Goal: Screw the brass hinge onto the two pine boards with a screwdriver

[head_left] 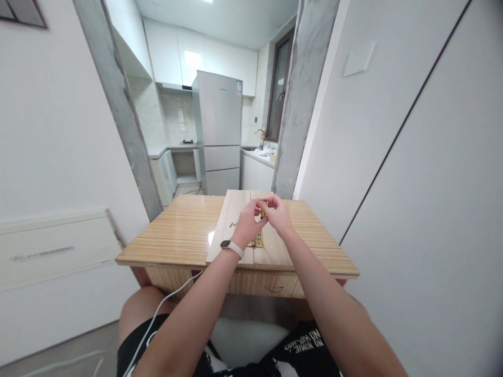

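Observation:
My left hand [248,221] and my right hand [278,213] meet above two pale wooden boards [271,254] laid side by side. Between their fingertips is a small yellow-and-black object [264,210], mostly covered by the fingers, so its kind is unclear. Both hands are closed around it. Just below them, a gold-coloured metal plate with holes [258,241] lies across the seam of the boards, partly hidden by my left hand. Left of my left hand, a few small dark screws [231,224] rest on the board. A watch with a pale strap [232,247] is on my left wrist.
The boards lie on a striped wooden table [168,235] with a drawer handle [274,288] at its front. A white cable [168,296] runs down over my lap from the table's edge. A grey fridge [220,115] stands beyond, with white walls on both sides.

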Tool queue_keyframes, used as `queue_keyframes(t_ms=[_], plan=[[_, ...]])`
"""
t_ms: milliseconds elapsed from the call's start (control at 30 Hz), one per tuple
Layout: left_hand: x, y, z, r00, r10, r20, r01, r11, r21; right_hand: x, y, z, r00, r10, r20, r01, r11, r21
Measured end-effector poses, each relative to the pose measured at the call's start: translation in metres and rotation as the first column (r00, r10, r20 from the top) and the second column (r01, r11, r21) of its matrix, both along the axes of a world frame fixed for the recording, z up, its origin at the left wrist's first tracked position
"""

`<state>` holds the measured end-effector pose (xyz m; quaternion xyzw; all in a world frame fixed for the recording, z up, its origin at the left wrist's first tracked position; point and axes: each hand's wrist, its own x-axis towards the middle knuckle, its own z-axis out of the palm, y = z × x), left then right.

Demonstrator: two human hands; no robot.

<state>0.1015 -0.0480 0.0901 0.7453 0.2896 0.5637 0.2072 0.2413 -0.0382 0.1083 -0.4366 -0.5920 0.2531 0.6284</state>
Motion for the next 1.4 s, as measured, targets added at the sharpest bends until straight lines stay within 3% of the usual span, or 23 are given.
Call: queue_keyframes(t_ms=[167, 267, 333, 433, 467, 533, 633, 733, 900, 1233, 1400], plan=[[0.006, 0.001, 0.013, 0.999, 0.044, -0.016, -0.043, 0.997, 0.066, -0.005, -0.005, 0.004, 0.999, -0.003, 0.042, 0.001, 0.999, 0.052], [0.004, 0.003, 0.015, 0.996, 0.062, -0.059, -0.058, 0.995, 0.077, -0.001, -0.008, 0.004, 0.997, 0.078, 0.024, -0.079, 0.997, 0.022], [0.001, 0.004, 0.016, 0.993, 0.089, -0.072, -0.084, 0.995, 0.061, 0.009, -0.006, -0.002, 0.992, 0.120, -0.042, -0.121, 0.993, 0.000], [-0.002, 0.004, 0.017, 0.988, 0.127, -0.091, -0.124, 0.992, 0.038, 0.032, 0.001, -0.027, 0.990, -0.034, -0.135, 0.026, 0.998, -0.063], [-0.002, 0.004, 0.017, 0.988, 0.125, -0.095, -0.123, 0.992, 0.029, 0.039, 0.003, -0.039, 0.991, -0.123, -0.058, 0.117, 0.989, -0.089], [-0.002, 0.004, 0.018, 0.990, 0.100, -0.094, -0.101, 0.995, -0.002, 0.051, 0.007, -0.065, 0.937, -0.223, 0.267, 0.266, 0.954, -0.136], [-0.001, 0.005, 0.017, 0.996, 0.041, -0.075, -0.045, 0.997, -0.058, 0.058, 0.006, -0.098, 0.704, -0.203, 0.680, 0.387, 0.913, -0.129], [0.000, 0.006, 0.015, 0.998, -0.005, -0.060, 0.000, 0.996, -0.091, 0.055, 0.002, -0.113, 0.532, -0.187, 0.826, 0.402, 0.914, -0.053], [0.001, 0.004, 0.013, 0.999, -0.006, -0.051, 0.002, 0.998, -0.069, 0.049, -0.002, -0.112, 0.467, -0.179, 0.866, 0.413, 0.910, -0.034], [0.002, 0.003, 0.014, 0.993, 0.093, -0.068, -0.092, 0.996, 0.009, 0.051, -0.002, -0.115, 0.466, -0.201, 0.862, 0.415, 0.910, -0.013], [0.001, 0.003, 0.012, 0.998, 0.027, -0.062, -0.028, 1.000, -0.014, 0.051, -0.002, -0.114, 0.468, -0.199, 0.861, 0.420, 0.907, -0.019]])
